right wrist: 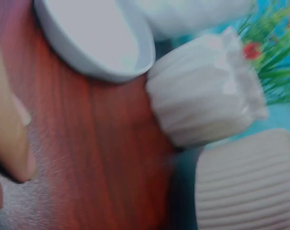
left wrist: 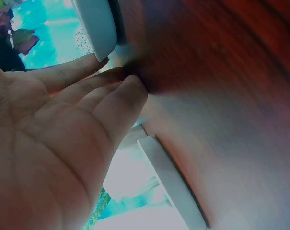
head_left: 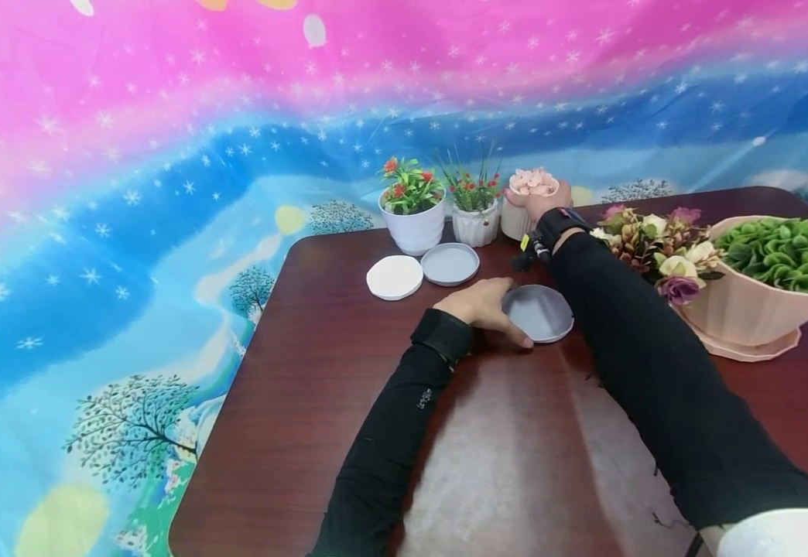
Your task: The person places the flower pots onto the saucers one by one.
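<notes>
My left hand (head_left: pixel 482 303) lies along the left side of a shallow grey saucer (head_left: pixel 539 313), its thumb by the near rim. In the left wrist view its fingers (left wrist: pixel 82 88) are stretched out, one fingertip right at the edge of the saucer (left wrist: pixel 96 28). At the back of the table, my right hand (head_left: pixel 549 203) grips a ribbed beige pot (head_left: pixel 518 223) of pale pink flowers (head_left: pixel 533 181) near its rim. The right wrist view shows the ribbed pot (right wrist: pixel 250 182) blurred, beside a fluted white pot (right wrist: pixel 202 91).
A white saucer (head_left: pixel 395 278) and another grey saucer (head_left: pixel 450 264) sit left of my hands. Behind them stand a white pot (head_left: pixel 414 228) and a fluted pot (head_left: pixel 476 224), both with red flowers. Mixed flowers (head_left: pixel 679 259) and a large beige planter (head_left: pixel 745 309) are right of my right arm.
</notes>
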The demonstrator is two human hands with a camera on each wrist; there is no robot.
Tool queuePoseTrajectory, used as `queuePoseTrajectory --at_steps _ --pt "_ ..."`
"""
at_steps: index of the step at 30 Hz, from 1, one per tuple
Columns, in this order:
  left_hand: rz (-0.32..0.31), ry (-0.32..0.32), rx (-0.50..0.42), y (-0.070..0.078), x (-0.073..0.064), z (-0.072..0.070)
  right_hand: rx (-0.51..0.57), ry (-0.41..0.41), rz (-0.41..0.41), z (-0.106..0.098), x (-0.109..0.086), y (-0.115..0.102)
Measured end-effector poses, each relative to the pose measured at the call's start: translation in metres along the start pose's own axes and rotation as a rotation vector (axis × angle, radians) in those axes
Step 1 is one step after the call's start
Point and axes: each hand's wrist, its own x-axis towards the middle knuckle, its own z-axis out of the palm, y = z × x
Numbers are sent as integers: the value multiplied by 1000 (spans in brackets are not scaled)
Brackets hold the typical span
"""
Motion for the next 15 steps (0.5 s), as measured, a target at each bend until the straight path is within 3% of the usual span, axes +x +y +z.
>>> queuePoseTrajectory --at_steps 1,3,6,9,12,15 --pt "16 0 -5 3 -5 -3 -2 18 -20 0 -4 -6" --pt "20 14 -5 -2 0 0 -32 68 -70 0 -15 -19" --pt "-4 9 -13 -11 8 3 54 131 -139 1 -37 -40" --pt "-19 1 -19 -18 15 7 275 129 -146 -1 -61 -59" --pt "-18 -2 -24 -14 8 5 475 113 -134 -5 -79 -70" --pt "2 15 -29 -3 -4 1 526 114 -153 -9 -90 -72"
